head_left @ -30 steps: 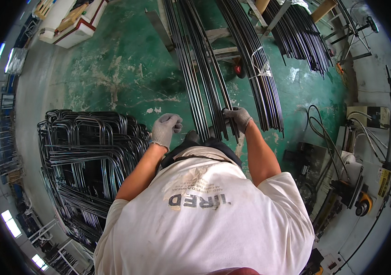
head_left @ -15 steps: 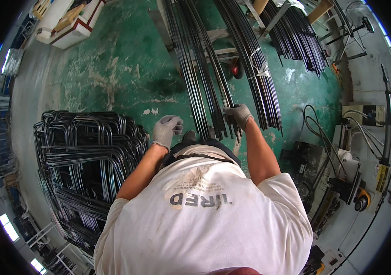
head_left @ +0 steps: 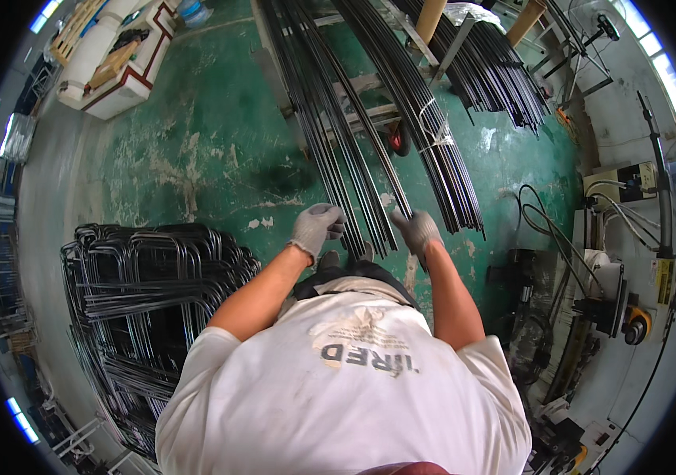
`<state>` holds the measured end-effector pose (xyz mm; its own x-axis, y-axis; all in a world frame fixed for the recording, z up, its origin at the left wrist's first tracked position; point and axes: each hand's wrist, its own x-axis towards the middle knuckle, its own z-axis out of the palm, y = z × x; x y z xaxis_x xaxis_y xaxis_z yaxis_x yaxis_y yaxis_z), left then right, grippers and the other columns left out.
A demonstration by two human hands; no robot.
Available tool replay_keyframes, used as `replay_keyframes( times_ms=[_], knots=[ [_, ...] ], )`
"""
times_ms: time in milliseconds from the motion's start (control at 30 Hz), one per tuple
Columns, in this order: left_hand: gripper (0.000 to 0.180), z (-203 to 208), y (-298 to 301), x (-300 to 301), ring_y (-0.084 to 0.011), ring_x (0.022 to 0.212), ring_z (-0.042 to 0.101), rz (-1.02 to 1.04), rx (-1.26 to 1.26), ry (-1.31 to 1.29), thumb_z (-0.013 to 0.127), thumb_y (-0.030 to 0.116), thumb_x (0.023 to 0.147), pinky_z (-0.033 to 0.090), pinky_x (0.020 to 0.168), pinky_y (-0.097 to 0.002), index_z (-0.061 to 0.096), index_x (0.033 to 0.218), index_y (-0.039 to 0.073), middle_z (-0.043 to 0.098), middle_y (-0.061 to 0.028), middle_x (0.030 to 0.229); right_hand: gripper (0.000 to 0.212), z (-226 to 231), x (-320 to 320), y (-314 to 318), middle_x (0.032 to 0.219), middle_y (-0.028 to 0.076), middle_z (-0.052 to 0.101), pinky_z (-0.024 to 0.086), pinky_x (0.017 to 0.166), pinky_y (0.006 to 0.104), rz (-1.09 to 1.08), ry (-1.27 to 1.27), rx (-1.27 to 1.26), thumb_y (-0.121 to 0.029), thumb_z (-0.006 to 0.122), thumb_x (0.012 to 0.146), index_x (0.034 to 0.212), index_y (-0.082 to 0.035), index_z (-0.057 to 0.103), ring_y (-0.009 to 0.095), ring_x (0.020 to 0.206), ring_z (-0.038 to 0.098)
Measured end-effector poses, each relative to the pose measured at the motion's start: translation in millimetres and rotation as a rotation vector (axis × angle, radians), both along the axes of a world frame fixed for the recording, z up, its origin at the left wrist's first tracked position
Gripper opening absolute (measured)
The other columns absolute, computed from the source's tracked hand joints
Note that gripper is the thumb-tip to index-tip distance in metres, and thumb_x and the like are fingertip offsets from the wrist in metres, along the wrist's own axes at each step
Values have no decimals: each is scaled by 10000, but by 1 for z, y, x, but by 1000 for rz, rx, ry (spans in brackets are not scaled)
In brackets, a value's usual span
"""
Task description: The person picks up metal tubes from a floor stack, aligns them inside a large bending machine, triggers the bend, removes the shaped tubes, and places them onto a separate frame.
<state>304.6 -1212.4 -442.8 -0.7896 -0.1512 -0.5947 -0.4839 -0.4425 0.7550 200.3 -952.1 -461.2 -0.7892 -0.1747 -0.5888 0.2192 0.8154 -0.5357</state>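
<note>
My right hand (head_left: 418,233), in a grey knit glove, is closed round the near ends of a few slim dark metal tubes (head_left: 375,141). These tubes lie a little apart from the other long tubes (head_left: 330,158) to their left. My left hand (head_left: 318,229), gloved alike, is beside the near ends of that left group. Its fingers are loosely bent with a gap at the thumb, and nothing shows in them. Further right lies a thicker bundle of dark tubes (head_left: 413,87), tied with a whitish wrap (head_left: 437,136).
Bent tube frames (head_left: 156,273) are stacked at my left. More tubes (head_left: 484,83) lie on a rack at the far right. A machine with cables (head_left: 607,285) stands at my right, and a white box-like bin (head_left: 128,91) at the far left. The green floor (head_left: 219,158) is scuffed.
My left hand has moved right, up to the left group of tubes. The right hand is a little lower, still at the tube ends. The whole view has shifted slightly.
</note>
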Motion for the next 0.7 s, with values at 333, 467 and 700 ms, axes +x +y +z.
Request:
replay_keyframes(
  times_ms=[333, 467, 700],
  knots=[
    [289, -57, 23, -140, -330, 912, 701, 42, 543, 2, 607, 315, 1045, 595, 847, -499, 628, 1062, 27, 709, -164, 985, 363, 82, 380, 211, 850, 219, 711, 534, 734, 531, -272, -46, 580, -420, 772, 849, 896, -66, 709, 449, 846, 687],
    [240, -63, 20, -149, -306, 847, 699, 179, 664, 104, 613, 265, 1041, 614, 795, -470, 597, 956, 41, 703, -159, 954, 314, 108, 559, 302, 851, 235, 727, 558, 764, 510, -524, -165, 833, -344, 839, 767, 848, -56, 741, 437, 849, 712],
    [211, -18, 130, -54, -236, 649, 576, 17, 533, -116, 636, 221, 1029, 512, 612, -422, 570, 931, 46, 572, -82, 768, 306, 29, 396, 165, 726, 164, 664, 522, 646, 523, -567, 476, 777, -357, 838, 722, 710, -119, 645, 430, 733, 664]
  ],
)
